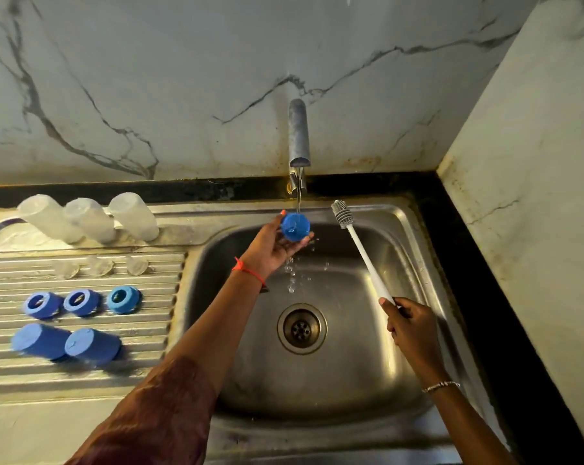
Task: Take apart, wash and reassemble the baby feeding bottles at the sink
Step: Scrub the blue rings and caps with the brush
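Observation:
My left hand (272,248) holds a blue bottle cap (294,227) under the stream running from the tap (298,135); water splashes off it into the sink basin (344,364). My right hand (409,325) grips the white handle of a bottle brush (357,250), bristle end up and to the right of the cap, apart from it. On the drainboard (82,374) three clear bottle bodies (89,219) stand upside down at the back. In front of them lie three clear teats (101,266), then three blue collar rings (81,302), then two blue caps (65,344).
The drain (301,328) sits in the middle of the basin. A marble wall rises behind the sink, and another wall (535,196) closes the right side past a black counter strip (478,297).

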